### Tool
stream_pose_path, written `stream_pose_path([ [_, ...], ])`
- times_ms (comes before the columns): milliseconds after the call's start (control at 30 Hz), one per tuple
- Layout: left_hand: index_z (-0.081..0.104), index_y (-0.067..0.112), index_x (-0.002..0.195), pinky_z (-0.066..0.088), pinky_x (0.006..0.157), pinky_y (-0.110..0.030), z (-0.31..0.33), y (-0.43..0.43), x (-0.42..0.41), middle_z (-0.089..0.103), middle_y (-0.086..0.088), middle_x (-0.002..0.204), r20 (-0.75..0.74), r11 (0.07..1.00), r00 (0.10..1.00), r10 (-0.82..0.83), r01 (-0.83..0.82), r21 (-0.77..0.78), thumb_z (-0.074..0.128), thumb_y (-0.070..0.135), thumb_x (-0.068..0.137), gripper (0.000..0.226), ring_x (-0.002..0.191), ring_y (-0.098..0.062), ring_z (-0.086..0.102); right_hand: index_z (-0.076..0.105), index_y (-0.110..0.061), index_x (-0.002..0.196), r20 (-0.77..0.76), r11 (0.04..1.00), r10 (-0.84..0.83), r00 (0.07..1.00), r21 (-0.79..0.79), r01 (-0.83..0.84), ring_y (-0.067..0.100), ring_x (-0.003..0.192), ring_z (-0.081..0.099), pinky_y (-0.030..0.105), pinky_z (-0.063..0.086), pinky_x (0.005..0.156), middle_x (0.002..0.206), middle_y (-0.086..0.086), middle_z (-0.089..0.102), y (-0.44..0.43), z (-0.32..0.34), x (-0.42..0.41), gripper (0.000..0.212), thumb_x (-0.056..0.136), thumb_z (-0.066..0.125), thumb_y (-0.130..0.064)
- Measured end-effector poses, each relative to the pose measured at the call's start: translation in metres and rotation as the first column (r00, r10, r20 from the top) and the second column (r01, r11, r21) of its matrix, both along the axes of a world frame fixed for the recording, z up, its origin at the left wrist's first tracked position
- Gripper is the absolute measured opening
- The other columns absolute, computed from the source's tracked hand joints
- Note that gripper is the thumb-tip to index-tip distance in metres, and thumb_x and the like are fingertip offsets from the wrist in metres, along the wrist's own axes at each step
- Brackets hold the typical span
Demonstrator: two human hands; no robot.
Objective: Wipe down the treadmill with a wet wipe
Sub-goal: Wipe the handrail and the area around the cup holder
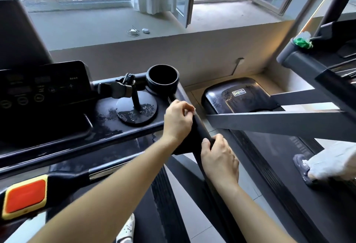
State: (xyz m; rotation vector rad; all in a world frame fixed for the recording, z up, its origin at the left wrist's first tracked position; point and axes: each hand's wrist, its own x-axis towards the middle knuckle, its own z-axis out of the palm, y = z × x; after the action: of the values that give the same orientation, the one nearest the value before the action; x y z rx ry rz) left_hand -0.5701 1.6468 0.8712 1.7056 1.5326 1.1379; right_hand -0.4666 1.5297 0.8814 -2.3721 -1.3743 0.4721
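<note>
Located at the black handrail [197,131] on the right side of the treadmill [57,138]: both hands.

Found the left hand [178,121] high on the rail, just below the cup holder [162,78]. Fingers [185,108] curled, pinching a white wet wipe [193,110] against the top of the rail. Only a small corner of the wipe visible past the fingertips.

Found the right hand [219,158] lower on the same rail, near the left hand but apart from it. Fingers wrapped over the rail, thumb [206,143] hooked round its near side.

Noted on the console tray a phone stand [135,106] with a round base, upright, just beside the cup holder. Patchy, wet-looking marks around the base.

Noted a dark control panel [44,86] to the left and an orange-red stop button [25,197] at the near left.

Recorded to the right a second treadmill [240,96], with another person's grey shoe [302,167] on its belt.
</note>
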Motion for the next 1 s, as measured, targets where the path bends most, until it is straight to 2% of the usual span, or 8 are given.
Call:
stream_pose_path([
  [100, 0.077, 0.02, 0.082, 0.049, 0.074, -0.018, -0.005, -0.061, -0.001, 0.068, 0.008, 0.085, 0.071, 0.994, 0.993, -0.094, 0.098, -0.04, 0.07, -0.001, 0.083, 0.022, 0.076, -0.006, 0.063, 0.055, -0.016, 0.094, -0.217, 0.994, -0.102, 0.971, 0.004, 0.106, 0.035, 0.11, 0.056, 0.04, 0.035, 0.082, 0.112, 0.009, 0.064, 0.001, 0.006, 0.007, 0.029, 0.104, 0.032, -0.03],
  [233, 0.076, 0.018, 0.083, 0.049, 0.076, -0.018, 0.0, -0.086, 0.0, 0.068, 0.008, 0.088, 0.028, 0.97, 0.97, -0.243, 0.242, 0.019, 0.067, -0.005, 0.081, 0.025, 0.078, -0.005, 0.062, 0.058, -0.015, 0.095, -0.274, 0.991, -0.132, 0.952, -0.018, 0.132, 0.035, 0.109, 0.055, 0.037, 0.031, 0.081, 0.117, 0.013, 0.065, 0.001, 0.008, 0.01, 0.031, 0.105, 0.032, -0.027],
  [433, 0.07, 0.023, 0.081, 0.058, 0.082, -0.041, 0.005, -0.005, -0.013, 0.073, 0.005, 0.085, 0.162, 0.992, 0.987, -0.01, 0.031, -0.125, 0.077, 0.013, 0.085, 0.013, 0.08, -0.014, 0.069, 0.064, -0.011, 0.098, -0.356, 0.986, -0.152, 0.922, 0.011, 0.167, 0.032, 0.098, 0.05, 0.037, 0.033, 0.083, 0.102, 0.009, 0.059, 0.005, 0.011, 0.009, 0.038, 0.102, 0.029, -0.027],
  [533, 0.073, 0.018, 0.083, 0.055, 0.083, -0.035, -0.001, -0.031, -0.006, 0.066, 0.003, 0.092, 0.06, 0.998, 0.996, -0.066, 0.064, 0.021, 0.072, 0.005, 0.087, 0.013, 0.083, -0.012, 0.066, 0.076, -0.019, 0.092, -0.529, 0.957, -0.194, 0.826, 0.083, 0.278, 0.031, 0.112, 0.058, 0.043, 0.046, 0.1, 0.114, 0.005, 0.069, 0.004, 0.014, 0.011, 0.053, 0.084, 0.026, -0.033],
  [667, 0.07, 0.007, 0.088, 0.052, 0.087, -0.035, -0.014, -0.089, 0.005, 0.063, 0.001, 0.102, 0.006, 0.957, 0.995, -0.104, 0.098, 0.273, 0.067, -0.005, 0.089, 0.013, 0.098, -0.015, 0.062, 0.077, -0.017, 0.074, -0.724, 0.899, -0.24, 0.647, 0.085, 0.429, 0.029, 0.098, 0.069, 0.051, 0.052, 0.1, 0.092, 0.007, 0.077, 0.005, 0.008, 0.021, 0.045, 0.073, 0.037, -0.036],
  [767, 0.075, 0.01, 0.09, 0.052, 0.09, -0.037, -0.017, -0.132, 0.024, 0.065, 0.005, 0.102, 0.178, 0.984, 0.977, -0.115, 0.088, 0.156, 0.069, -0.001, 0.088, 0.012, 0.101, -0.011, 0.063, 0.078, -0.017, 0.069, -0.742, 0.896, -0.223, 0.632, 0.1, 0.433, 0.031, 0.095, 0.071, 0.052, 0.054, 0.097, 0.087, 0.008, 0.077, 0.002, 0.006, 0.021, 0.043, 0.072, 0.039, -0.035],
  [867, 0.077, 0.012, 0.098, 0.054, 0.091, -0.032, -0.012, -0.172, 0.027, 0.069, 0.008, 0.106, 0.269, 0.962, 0.923, -0.274, 0.263, 0.078, 0.064, -0.004, 0.085, 0.024, 0.104, -0.011, 0.066, 0.077, -0.014, 0.071, -0.735, 0.896, -0.223, 0.64, 0.104, 0.433, 0.031, 0.094, 0.07, 0.052, 0.056, 0.094, 0.096, 0.013, 0.074, -0.002, 0.006, 0.022, 0.043, 0.072, 0.039, -0.036],
  [1000, 0.069, 0.015, 0.091, 0.056, 0.084, -0.032, -0.009, -0.121, 0.009, 0.073, 0.006, 0.094, 0.356, 0.974, 0.909, -0.217, 0.224, 0.024, 0.075, 0.002, 0.088, 0.015, 0.089, -0.013, 0.07, 0.074, -0.008, 0.076, -0.759, 0.877, -0.218, 0.613, 0.124, 0.465, 0.033, 0.093, 0.071, 0.044, 0.059, 0.085, 0.102, 0.022, 0.071, -0.001, 0.011, 0.021, 0.044, 0.072, 0.038, -0.033],
])
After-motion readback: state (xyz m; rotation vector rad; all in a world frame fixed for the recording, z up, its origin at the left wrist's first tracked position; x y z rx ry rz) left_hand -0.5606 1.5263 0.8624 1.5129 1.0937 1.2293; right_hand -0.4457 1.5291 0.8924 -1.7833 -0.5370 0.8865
